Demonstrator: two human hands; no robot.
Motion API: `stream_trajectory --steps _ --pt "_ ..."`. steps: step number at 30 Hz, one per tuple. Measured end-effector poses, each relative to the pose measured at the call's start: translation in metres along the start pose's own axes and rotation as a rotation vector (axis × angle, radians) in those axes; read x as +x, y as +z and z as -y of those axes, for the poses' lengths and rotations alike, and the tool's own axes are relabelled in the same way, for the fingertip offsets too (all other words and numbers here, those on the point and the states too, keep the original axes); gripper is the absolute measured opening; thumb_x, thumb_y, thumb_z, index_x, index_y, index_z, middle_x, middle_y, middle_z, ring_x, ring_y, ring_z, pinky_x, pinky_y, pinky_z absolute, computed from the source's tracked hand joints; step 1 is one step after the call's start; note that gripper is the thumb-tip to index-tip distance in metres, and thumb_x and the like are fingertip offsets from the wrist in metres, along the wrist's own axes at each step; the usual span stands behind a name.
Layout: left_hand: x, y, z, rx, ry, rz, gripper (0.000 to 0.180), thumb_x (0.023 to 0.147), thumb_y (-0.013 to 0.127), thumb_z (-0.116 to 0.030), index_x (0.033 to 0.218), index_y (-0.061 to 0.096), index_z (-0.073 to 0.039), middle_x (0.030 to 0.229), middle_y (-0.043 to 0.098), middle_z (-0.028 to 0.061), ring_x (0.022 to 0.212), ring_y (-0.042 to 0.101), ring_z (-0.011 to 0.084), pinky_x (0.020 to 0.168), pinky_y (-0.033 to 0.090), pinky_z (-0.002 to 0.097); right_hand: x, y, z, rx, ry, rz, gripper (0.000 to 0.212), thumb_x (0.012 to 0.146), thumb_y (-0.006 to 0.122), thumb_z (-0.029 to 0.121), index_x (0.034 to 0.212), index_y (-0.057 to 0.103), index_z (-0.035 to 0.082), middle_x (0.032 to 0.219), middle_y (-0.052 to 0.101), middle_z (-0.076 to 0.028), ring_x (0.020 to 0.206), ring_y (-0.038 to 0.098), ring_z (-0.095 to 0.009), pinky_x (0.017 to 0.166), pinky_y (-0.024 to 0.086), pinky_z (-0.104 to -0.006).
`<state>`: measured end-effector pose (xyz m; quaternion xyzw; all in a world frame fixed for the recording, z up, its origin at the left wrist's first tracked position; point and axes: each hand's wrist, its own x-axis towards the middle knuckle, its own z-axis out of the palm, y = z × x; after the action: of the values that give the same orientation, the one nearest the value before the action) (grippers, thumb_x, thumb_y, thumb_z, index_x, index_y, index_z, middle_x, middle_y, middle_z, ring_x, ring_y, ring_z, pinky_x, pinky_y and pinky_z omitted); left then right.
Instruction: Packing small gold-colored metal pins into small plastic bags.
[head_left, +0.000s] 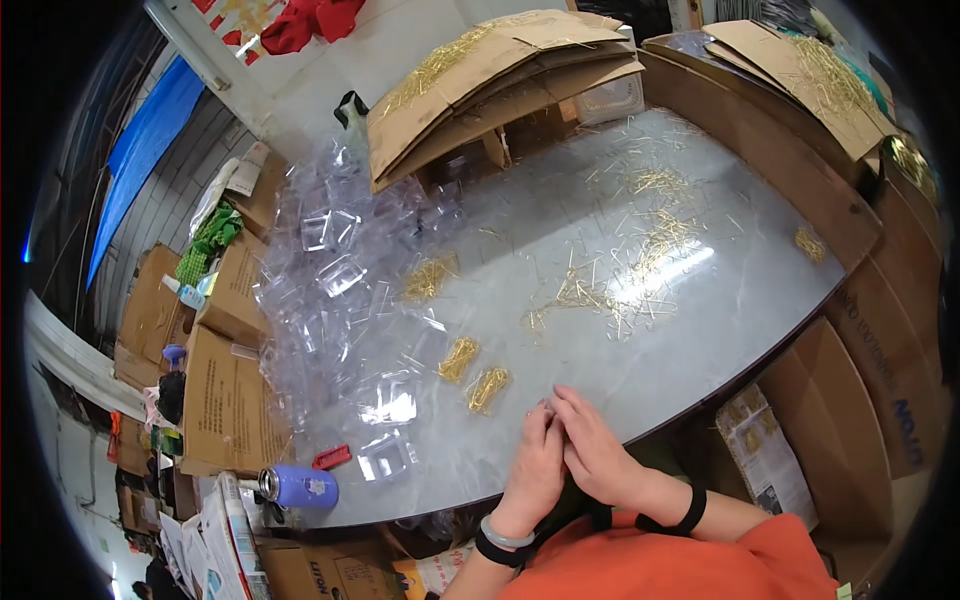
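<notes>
The left hand (540, 462) and right hand (598, 458) meet at the near edge of the table (585, 375). The fingers of each lie close together, pointing forward; whether they pinch anything between them, I cannot tell. The step in hand looks like squaring up or pressing something small between the palms, though none of it shows. Two tight bundles of gold wires (488, 390) lie just ahead and to the left, near the clear plastic trays (340, 275); loose wires (645, 275) are scattered farther off. As I judge it, the next move calls for parting the hands gently without disturbing the bundles' neat alignment.
</notes>
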<state>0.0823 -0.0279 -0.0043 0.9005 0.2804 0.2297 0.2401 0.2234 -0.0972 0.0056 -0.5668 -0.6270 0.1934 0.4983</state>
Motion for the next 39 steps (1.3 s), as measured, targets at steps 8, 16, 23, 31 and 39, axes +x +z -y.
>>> stream_trajectory --steps 8,16,23,31,39 --pt "-0.001 -0.006 -0.007 0.074 -0.014 -0.074 0.054 0.089 0.073 -0.005 0.137 0.050 0.006 0.136 0.046 0.0276 0.136 0.043 0.0496 0.112 0.043 0.0517 -0.005 -0.027 0.001 -0.106 0.063 -0.050 0.063 0.083 0.056 -0.008 0.145 0.042 -0.004 0.146 0.046 -0.027 0.137 0.045 -0.046 0.115 0.039 -0.0476" --pt "-0.001 -0.008 0.000 -0.014 0.008 -0.029 0.049 0.090 0.073 -0.006 0.134 0.052 0.005 0.132 0.048 0.0246 0.135 0.045 0.0467 0.115 0.040 0.0557 0.015 -0.043 -0.023 -0.456 -0.120 -0.069 0.037 0.076 0.077 0.004 0.112 0.069 0.007 0.091 0.065 -0.004 0.090 0.060 -0.027 0.081 0.049 -0.0403" --pt "-0.004 -0.005 0.001 -0.078 -0.049 -0.078 0.057 0.091 0.074 -0.009 0.140 0.047 0.004 0.141 0.047 0.0279 0.135 0.046 0.0490 0.115 0.040 0.0544 0.015 -0.025 -0.022 -0.433 -0.145 -0.103 0.033 0.077 0.070 0.003 0.110 0.069 0.006 0.089 0.067 -0.007 0.085 0.063 -0.028 0.076 0.052 -0.0390" --pt "-0.006 -0.004 0.005 -0.128 -0.045 -0.123 0.068 0.088 0.077 -0.007 0.145 0.041 0.002 0.143 0.047 0.0277 0.134 0.046 0.0495 0.111 0.043 0.0527 0.029 -0.033 -0.020 -0.139 -0.186 0.141 0.042 0.087 0.071 0.008 0.128 0.061 0.001 0.124 0.066 -0.017 0.117 0.062 -0.035 0.100 0.051 -0.0443" --pt "-0.017 -0.028 -0.007 -0.033 -0.151 -0.190 0.069 0.082 0.083 -0.012 0.140 0.048 0.001 0.136 0.051 0.0233 0.126 0.049 0.0450 0.104 0.047 0.0474 0.034 -0.033 -0.016 -0.316 -0.317 0.330 0.043 0.090 0.068 0.013 0.130 0.060 0.001 0.134 0.062 -0.015 0.129 0.056 -0.035 0.109 0.047 -0.0441"
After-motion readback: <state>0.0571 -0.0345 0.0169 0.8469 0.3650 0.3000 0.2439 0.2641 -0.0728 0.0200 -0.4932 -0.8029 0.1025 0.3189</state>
